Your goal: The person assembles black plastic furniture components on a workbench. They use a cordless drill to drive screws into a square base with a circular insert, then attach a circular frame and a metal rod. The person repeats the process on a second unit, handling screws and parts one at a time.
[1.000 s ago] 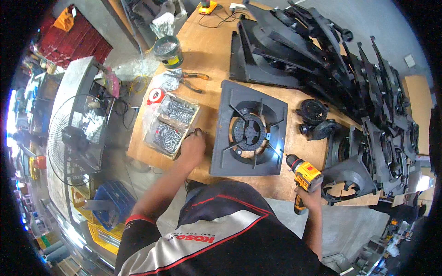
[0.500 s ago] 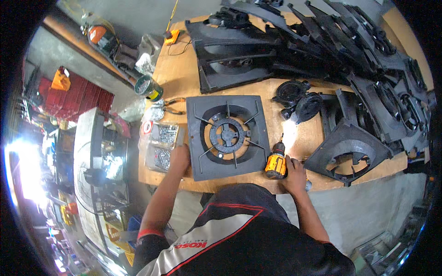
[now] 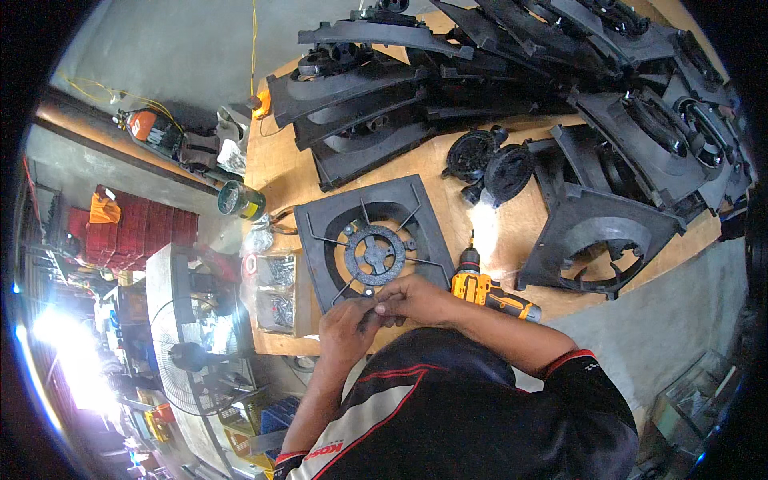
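Note:
A dark grey square gas stove (image 3: 320,220) lies on the wooden table, with a round burner (image 3: 374,254) at its centre and thin support arms around it. Over the stove's near edge, my left hand (image 3: 348,324) and my right hand (image 3: 412,300) meet with their fingertips pinched together. Whatever is between them is too small or too hidden to make out. A yellow and black cordless drill (image 3: 476,286) rests on the table just right of the stove, its bit pointing away from me, free of both hands.
Bags of small screws (image 3: 278,272) lie left of the stove. Behind them stand a dark green can (image 3: 242,200) and pliers (image 3: 282,222). Loose burners (image 3: 510,172) sit beyond the drill. Black stove frames (image 3: 604,232) are piled at the right and back. A fan (image 3: 188,356) stands left of the table.
My right hand has left the drill's handle and come across to the stove's near edge. My left hand has moved from the screw bags to meet it. The whole view has also turned.

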`<state>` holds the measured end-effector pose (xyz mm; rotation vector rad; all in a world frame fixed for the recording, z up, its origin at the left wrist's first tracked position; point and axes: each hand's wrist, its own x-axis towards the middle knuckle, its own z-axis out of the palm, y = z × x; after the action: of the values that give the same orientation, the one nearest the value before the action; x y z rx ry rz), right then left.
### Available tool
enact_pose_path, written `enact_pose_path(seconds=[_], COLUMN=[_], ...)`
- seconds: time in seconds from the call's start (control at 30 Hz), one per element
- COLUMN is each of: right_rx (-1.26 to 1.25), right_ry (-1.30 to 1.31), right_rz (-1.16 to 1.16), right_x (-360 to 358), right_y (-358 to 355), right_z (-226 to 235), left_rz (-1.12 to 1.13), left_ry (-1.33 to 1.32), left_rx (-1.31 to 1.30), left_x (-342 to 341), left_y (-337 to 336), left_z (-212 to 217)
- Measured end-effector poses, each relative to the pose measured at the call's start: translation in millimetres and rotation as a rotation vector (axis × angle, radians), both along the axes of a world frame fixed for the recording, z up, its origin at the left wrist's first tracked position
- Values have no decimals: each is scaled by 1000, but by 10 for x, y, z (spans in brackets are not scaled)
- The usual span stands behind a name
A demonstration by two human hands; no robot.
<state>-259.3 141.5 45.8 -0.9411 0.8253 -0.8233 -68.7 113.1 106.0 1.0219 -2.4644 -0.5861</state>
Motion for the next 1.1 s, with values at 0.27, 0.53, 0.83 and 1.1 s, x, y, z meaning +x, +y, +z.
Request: enact_pose_path(seconds=[0.27,0.53,0.83,1.1], right_rx=[148,-348,-531,-574], right_ry=[-50,956,1183,1193], right_rz=[-153,-299,0,57], right_x=[-180,-816,-839,-851], right_y=[-78,-571,-766,-806], right_z=[-320,-821,-764,-708], left_rz=[-83,823,473,399], left_ry=[-55,346,643,736], left_rx=[104,675,1265,1318], left_x=[-79,432,497,509], left_y=[-147,-1194,-1220,-1213], left_z=[-156,-459,-660,-634])
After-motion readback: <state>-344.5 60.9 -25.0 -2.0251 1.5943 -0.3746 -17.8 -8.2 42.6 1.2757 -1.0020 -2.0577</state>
